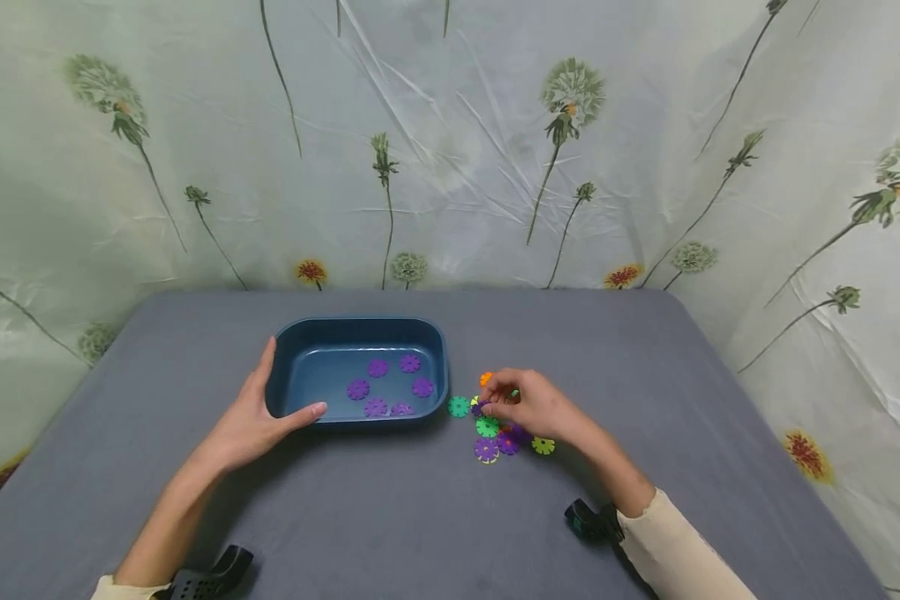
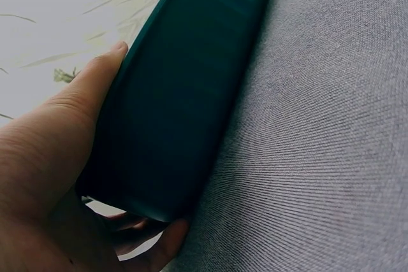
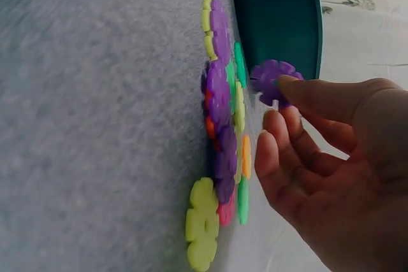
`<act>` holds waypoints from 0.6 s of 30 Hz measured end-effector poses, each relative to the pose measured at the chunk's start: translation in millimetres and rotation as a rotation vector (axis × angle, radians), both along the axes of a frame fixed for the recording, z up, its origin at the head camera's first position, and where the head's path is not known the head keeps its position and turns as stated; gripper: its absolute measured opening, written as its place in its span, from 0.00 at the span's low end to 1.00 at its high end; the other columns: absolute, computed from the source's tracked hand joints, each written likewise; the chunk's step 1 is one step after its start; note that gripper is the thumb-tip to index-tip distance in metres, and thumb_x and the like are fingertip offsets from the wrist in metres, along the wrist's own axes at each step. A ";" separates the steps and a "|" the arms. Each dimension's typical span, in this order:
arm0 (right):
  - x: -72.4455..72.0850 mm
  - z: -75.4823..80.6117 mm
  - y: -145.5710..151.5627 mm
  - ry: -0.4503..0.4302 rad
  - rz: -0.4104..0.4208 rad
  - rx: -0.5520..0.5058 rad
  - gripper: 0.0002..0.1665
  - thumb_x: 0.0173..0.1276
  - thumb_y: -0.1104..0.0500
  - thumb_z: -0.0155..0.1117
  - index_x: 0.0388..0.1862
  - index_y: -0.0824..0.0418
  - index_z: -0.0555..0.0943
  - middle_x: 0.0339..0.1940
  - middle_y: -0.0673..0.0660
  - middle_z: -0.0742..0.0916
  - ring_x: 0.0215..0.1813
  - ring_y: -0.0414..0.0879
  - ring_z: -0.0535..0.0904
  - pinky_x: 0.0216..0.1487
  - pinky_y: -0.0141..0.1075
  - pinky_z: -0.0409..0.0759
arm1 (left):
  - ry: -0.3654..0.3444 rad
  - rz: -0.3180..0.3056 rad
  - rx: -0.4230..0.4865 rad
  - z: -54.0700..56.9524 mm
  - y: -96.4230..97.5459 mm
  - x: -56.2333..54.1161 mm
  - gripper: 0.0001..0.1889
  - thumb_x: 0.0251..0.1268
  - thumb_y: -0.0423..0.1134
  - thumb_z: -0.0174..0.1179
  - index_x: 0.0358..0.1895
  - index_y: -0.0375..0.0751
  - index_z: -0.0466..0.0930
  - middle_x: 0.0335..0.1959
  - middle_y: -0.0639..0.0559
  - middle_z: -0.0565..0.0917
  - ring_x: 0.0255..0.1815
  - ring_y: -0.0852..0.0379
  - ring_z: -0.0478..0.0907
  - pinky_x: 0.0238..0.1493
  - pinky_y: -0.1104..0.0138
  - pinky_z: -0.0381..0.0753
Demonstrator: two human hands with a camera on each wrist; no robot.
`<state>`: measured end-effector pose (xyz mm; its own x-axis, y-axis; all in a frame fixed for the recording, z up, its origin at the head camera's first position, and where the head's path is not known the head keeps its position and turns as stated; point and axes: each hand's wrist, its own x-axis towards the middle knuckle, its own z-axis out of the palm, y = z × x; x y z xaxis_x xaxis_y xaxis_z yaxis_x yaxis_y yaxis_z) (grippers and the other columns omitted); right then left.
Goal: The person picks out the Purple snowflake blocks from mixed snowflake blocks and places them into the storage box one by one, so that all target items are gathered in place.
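The right hand (image 3: 347,186), large in its wrist view, pinches a flat, notched purple plastic disc (image 3: 277,82) at its thumb tip, the other fingers loosely curled just beside it. Assorted coloured discs (image 3: 218,87) lie beneath these fingers. The left hand (image 1: 251,425), thumb and fingers spread wide, grips a blue tray (image 1: 315,375) holding six purple discs (image 1: 377,368).

The left hand (image 2: 51,164) grips a dark teal bin (image 2: 178,93), thumb (image 2: 102,74) at its rim and fingers (image 2: 169,241) by its near end. Gray woven counter (image 2: 331,125) spreads alongside; a plant-printed backdrop (image 2: 38,30) shows beyond.
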<state>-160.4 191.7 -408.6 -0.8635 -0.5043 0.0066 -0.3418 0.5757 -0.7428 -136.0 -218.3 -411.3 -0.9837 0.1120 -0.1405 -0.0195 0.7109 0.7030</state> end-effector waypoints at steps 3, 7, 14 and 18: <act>-2.1 1.3 -5.1 0.014 -0.031 -0.042 0.02 0.71 0.63 0.70 0.41 0.61 0.86 0.38 0.55 0.88 0.40 0.40 0.81 0.43 0.33 0.84 | 0.000 -0.001 -0.007 -0.6 -1.2 0.7 0.68 0.63 0.63 0.69 0.84 0.53 0.17 0.87 0.31 0.34 0.84 0.21 0.43 0.71 0.23 0.56; -4.0 3.9 -9.8 0.039 -0.085 -0.078 0.04 0.72 0.62 0.70 0.44 0.59 0.86 0.41 0.55 0.89 0.43 0.43 0.83 0.46 0.36 0.85 | 0.006 -0.002 -0.006 -0.1 -1.2 -0.9 0.68 0.63 0.64 0.69 0.84 0.53 0.17 0.87 0.32 0.34 0.84 0.22 0.43 0.72 0.24 0.55; -8.0 9.1 -19.7 0.063 -0.132 -0.123 0.06 0.72 0.62 0.70 0.46 0.58 0.86 0.45 0.55 0.89 0.50 0.48 0.86 0.53 0.43 0.87 | 0.006 0.008 -0.008 0.0 -1.8 -0.2 0.69 0.62 0.64 0.70 0.84 0.53 0.18 0.87 0.32 0.34 0.84 0.23 0.43 0.72 0.24 0.55; -10.5 13.9 -27.0 0.063 -0.166 -0.178 0.06 0.73 0.61 0.69 0.47 0.58 0.86 0.46 0.57 0.89 0.47 0.56 0.88 0.45 0.38 0.88 | 0.011 0.009 0.004 -1.2 -2.7 1.0 0.69 0.62 0.64 0.70 0.84 0.54 0.18 0.87 0.33 0.34 0.85 0.23 0.43 0.73 0.25 0.55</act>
<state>-170.9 164.7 -394.6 -0.9295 -0.3417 0.1389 -0.3023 0.4900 -0.8176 -135.0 -221.0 -412.5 -0.9862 0.1041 -0.1287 -0.0175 0.7078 0.7062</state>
